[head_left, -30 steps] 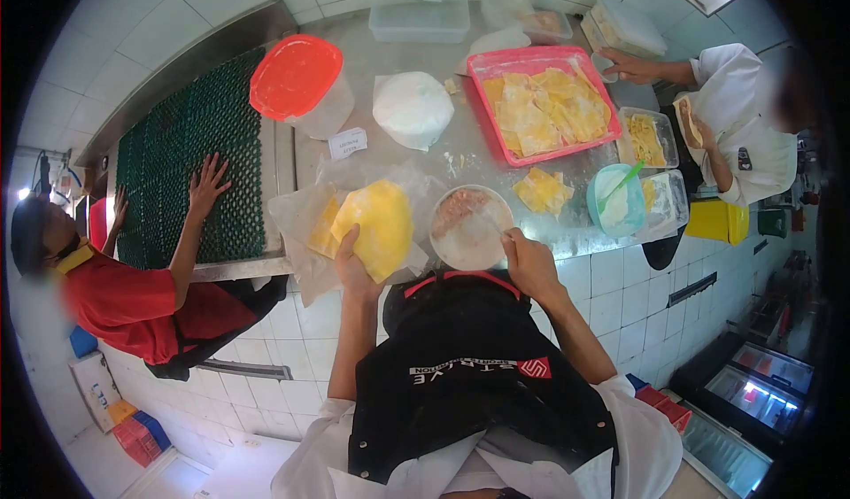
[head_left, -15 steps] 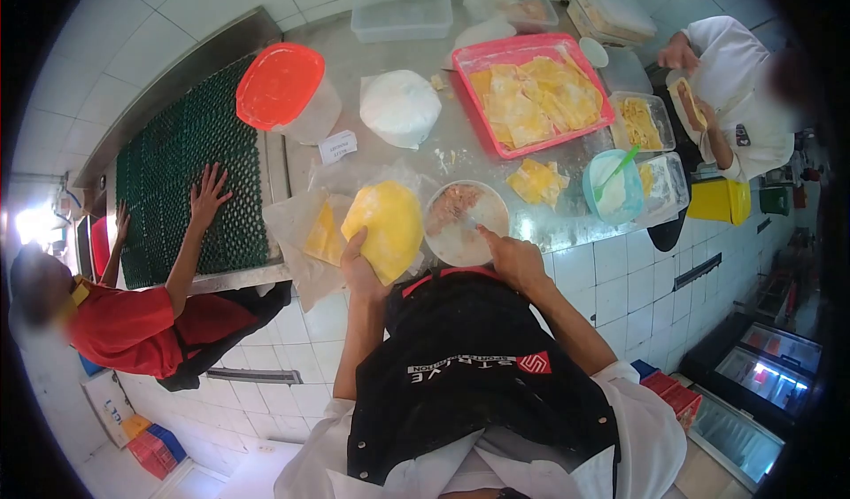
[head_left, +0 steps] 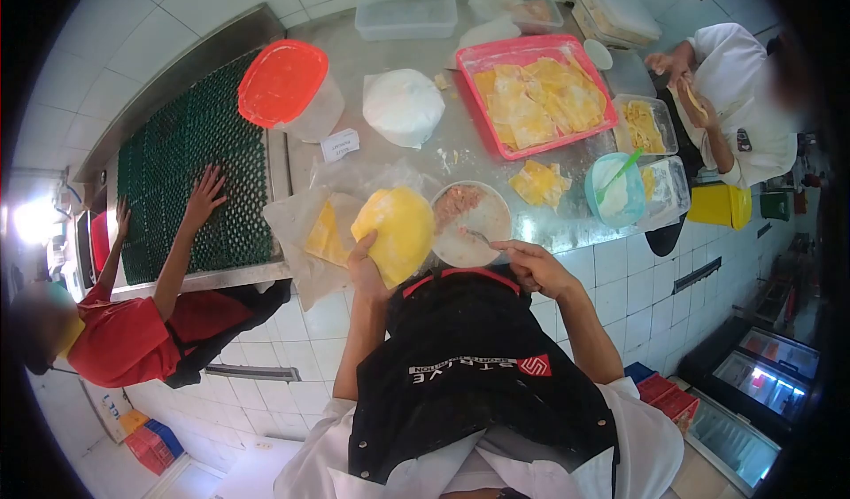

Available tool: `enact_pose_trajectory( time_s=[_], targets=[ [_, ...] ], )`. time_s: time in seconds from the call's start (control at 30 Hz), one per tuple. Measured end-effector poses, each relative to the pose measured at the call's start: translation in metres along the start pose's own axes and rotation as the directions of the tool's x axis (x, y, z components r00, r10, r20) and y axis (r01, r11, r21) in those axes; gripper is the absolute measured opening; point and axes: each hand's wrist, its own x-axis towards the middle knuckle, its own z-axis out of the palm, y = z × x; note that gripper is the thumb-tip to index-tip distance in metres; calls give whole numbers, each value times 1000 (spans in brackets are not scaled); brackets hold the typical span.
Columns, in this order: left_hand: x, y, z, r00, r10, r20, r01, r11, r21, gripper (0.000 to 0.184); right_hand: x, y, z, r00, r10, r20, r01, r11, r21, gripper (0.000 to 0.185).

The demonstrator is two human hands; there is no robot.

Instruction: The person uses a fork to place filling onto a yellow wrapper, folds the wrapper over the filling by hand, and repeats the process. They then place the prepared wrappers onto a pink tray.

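My left hand point(head_left: 365, 267) is closed on the edge of a yellow dough sheet point(head_left: 398, 233), dusted with white flour and held up beside the white bowl. Minced filling point(head_left: 459, 200), pinkish and moist, lies along the far left side of the white bowl point(head_left: 487, 249). My right hand point(head_left: 536, 270), at the bowl's near right rim, grips a thin utensil point(head_left: 478, 235) that reaches into the bowl; its exact kind is hard to make out. More yellow dough sheets point(head_left: 329, 233) rest on plastic wrap point(head_left: 297, 220) left of my left hand.
A pink tray point(head_left: 469, 100) holds floured, folded dough pieces. Nearby are a few dough pieces point(head_left: 540, 183), a turquoise bowl point(head_left: 595, 200) with a green spoon, a white powder bag point(head_left: 403, 108) and a red-lidded tub point(head_left: 282, 83). Co-workers stand at left point(head_left: 133, 340) and right point(head_left: 744, 100).
The dough sheet in my left hand has shifted slightly right, towards the bowl. My right hand has drawn back to the right and lower, and the utensil's tip shows more clearly.
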Motion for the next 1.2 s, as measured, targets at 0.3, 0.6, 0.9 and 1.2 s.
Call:
enact_pose_trajectory(
  time_s=[0.3,0.6,0.9,1.2],
  targets=[
    [-10,-8,1,971,-192,141,200,979,-45,60,-1,-16,41,882,-470,39,457,829,-324,33],
    [-13,-8,4,966,-170,195,189,979,-82,61,-1,-24,35,687,-712,148,507,323,-799,32],
    [-13,-3,6,962,-132,238,157,983,-90,60,-21,-44,24,698,-716,13,528,502,-685,23],
    [-15,-10,13,988,-88,130,77,993,91,61,-40,-72,64,805,-592,-35,303,461,-834,21]
  ],
)
